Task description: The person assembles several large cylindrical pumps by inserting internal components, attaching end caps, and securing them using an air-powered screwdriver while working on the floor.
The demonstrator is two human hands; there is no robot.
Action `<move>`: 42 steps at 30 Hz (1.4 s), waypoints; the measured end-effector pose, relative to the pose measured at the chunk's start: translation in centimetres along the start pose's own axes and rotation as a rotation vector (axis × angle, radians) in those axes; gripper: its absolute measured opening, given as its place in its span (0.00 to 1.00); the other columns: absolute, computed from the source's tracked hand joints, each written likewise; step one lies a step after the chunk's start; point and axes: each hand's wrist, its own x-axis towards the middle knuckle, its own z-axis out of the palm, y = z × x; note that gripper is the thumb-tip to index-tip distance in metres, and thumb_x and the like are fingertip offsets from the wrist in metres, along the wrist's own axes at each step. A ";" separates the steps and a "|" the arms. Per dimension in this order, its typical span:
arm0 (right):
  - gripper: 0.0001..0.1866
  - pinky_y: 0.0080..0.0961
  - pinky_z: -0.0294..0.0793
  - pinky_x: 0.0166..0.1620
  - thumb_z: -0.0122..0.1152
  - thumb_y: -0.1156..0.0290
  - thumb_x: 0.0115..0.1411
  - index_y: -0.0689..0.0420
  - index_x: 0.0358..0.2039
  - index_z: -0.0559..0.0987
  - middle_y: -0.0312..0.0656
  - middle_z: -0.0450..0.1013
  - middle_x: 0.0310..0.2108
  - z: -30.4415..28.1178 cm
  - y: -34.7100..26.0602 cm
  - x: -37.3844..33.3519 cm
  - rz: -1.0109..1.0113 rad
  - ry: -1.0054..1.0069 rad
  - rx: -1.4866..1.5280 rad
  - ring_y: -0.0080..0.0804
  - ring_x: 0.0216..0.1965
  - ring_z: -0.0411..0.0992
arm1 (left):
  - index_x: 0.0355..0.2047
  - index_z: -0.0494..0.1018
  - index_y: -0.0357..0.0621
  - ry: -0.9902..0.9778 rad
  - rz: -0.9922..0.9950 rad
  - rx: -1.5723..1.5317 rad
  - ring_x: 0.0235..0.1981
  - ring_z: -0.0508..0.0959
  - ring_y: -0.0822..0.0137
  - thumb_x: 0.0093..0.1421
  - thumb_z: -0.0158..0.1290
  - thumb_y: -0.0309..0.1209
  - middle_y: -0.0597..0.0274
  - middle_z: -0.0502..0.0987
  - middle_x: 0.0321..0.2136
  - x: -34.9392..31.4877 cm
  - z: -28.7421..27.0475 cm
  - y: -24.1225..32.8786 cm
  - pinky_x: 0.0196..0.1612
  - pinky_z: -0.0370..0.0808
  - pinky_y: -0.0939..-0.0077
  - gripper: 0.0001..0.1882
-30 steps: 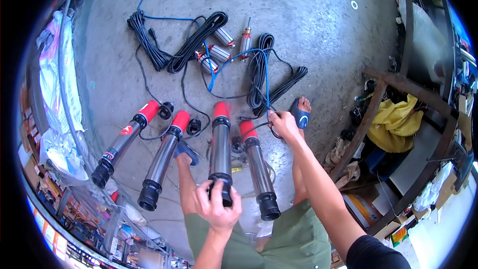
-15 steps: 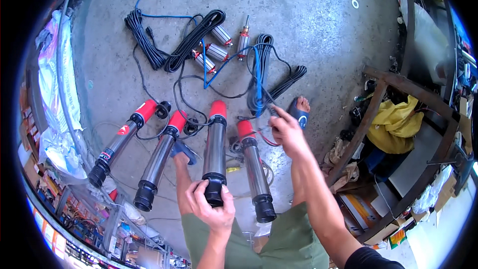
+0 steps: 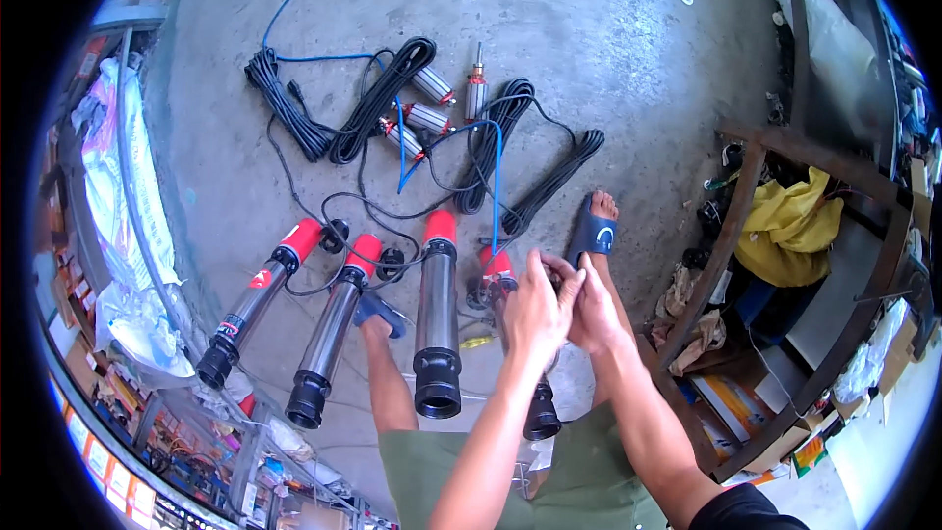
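Head view: both hands meet over the fourth pump on the concrete floor.

Left hand [image 3: 535,309] and right hand [image 3: 592,312] touch each other above the rightmost pump [image 3: 512,339], fingers curled together around something small; what they pinch I cannot tell. That pump is a steel tube with a red cap at its far end and a black collar at its near end, partly hidden by the forearms. Three like pumps [image 3: 437,319] lie to its left, side by side, red caps far. Black cables [image 3: 491,152] and a blue wire [image 3: 497,172] coil farther off. A sandalled foot [image 3: 595,231] rests just right of the hands.
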 end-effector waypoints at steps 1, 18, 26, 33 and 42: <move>0.39 0.37 0.67 0.63 0.35 0.37 0.72 0.60 0.64 0.66 0.44 0.69 0.58 -0.8 -0.5 0.7 0.017 -0.019 0.006 0.37 0.57 0.70 | 0.59 0.66 0.31 -0.023 -0.062 -0.045 0.37 0.83 0.40 0.67 0.53 0.47 0.34 0.80 0.35 0.8 0.1 -0.4 0.40 0.78 0.51 0.32; 0.14 0.34 0.67 0.21 0.59 0.62 0.60 0.62 0.30 0.81 0.43 0.75 0.20 -26.5 16.5 29.9 -0.150 0.981 -0.761 0.32 0.16 0.68 | 0.61 0.67 0.37 -0.013 0.133 -0.428 0.38 0.79 0.71 0.50 0.72 0.28 0.63 0.80 0.32 0.1 -0.4 -2.8 0.53 0.72 0.71 0.39; 0.14 0.24 0.54 0.15 0.55 0.61 0.65 0.58 0.29 0.72 0.38 0.69 0.19 -22.2 6.4 17.5 0.002 0.648 -0.026 0.24 0.13 0.61 | 0.34 0.81 0.34 -0.250 -0.145 -0.034 0.23 0.77 0.71 0.60 0.61 0.34 0.61 0.80 0.21 4.4 3.5 -6.7 0.29 0.72 0.76 0.13; 0.05 0.18 0.74 0.30 0.59 0.72 0.68 0.60 0.38 0.78 0.37 0.74 0.29 -20.6 1.8 15.5 0.092 0.217 0.189 0.23 0.27 0.70 | 0.32 0.76 0.33 -0.502 -0.830 -0.644 0.10 0.60 0.77 0.68 0.34 0.68 0.53 0.76 0.21 10.8 6.5 -7.2 0.13 0.50 0.81 0.44; 0.19 0.17 0.72 0.39 0.58 0.77 0.66 0.58 0.57 0.72 0.36 0.76 0.41 -19.7 2.6 17.7 0.055 -0.074 0.370 0.22 0.35 0.70 | 0.31 0.70 0.39 -0.537 -1.147 -0.615 0.09 0.57 0.79 0.58 0.47 0.74 0.57 0.74 0.21 14.5 6.4 -9.9 0.14 0.50 0.84 0.42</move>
